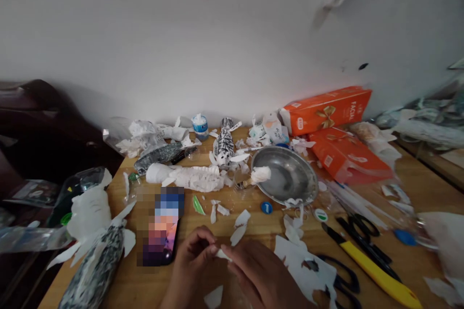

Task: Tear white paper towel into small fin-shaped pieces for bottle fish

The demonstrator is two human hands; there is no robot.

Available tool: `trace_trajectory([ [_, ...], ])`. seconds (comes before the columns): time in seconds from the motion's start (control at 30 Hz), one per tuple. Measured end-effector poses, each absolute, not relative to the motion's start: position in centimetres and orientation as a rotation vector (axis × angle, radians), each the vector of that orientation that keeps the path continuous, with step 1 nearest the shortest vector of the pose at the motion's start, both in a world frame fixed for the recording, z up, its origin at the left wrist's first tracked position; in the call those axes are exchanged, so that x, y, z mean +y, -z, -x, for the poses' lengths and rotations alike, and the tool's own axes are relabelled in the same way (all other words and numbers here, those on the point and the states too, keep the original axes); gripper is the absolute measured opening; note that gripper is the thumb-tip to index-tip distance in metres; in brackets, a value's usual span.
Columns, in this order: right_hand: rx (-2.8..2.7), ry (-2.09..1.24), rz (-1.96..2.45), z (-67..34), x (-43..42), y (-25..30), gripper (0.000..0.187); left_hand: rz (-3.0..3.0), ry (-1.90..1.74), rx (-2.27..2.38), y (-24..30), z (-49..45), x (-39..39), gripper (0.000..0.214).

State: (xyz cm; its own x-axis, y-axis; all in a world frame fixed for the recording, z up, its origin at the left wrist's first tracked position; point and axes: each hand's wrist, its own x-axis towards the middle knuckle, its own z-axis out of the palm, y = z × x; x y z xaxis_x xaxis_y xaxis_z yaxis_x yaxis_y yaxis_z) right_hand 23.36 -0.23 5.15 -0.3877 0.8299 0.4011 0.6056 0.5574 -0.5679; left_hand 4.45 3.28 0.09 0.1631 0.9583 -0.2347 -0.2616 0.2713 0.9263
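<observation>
Near the front of the wooden table, my left hand (194, 260) pinches a small white piece of paper (222, 254) between thumb and fingers. My right hand (263, 273) closes on the other end of that piece, fingertips almost meeting those of the left. A phone (165, 227) with a lit screen lies beside my left hand. Just beyond the hands is a loose white strip (239, 227). Right of my right hand lies a cut white sheet (306, 265), partly over dark-handled scissors (344, 275). What the fingers cover of the small piece is hidden.
A metal bowl (308, 174) stands behind, with a tissue-tipped brush-like tool (261, 174) over its rim. Orange tissue packs (328, 111) lean at the wall. A yellow utility knife (377, 270) lies right. Paper-wrapped, black-and-white bottle shapes (96, 265) and scraps surround the work area.
</observation>
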Motion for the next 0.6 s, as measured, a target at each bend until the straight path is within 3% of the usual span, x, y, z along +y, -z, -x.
trace_trajectory([
  [0.4,-2.065,-0.508,1.303,-22.8,-0.2,-3.2,0.039,-0.881,-1.115,0.969,0.4,-4.1,3.4,0.032],
  [0.6,-2.019,-0.683,1.380,-22.8,-0.4,-3.1,0.035,-0.861,-1.130,0.977,0.0,-4.0,3.7,0.019],
])
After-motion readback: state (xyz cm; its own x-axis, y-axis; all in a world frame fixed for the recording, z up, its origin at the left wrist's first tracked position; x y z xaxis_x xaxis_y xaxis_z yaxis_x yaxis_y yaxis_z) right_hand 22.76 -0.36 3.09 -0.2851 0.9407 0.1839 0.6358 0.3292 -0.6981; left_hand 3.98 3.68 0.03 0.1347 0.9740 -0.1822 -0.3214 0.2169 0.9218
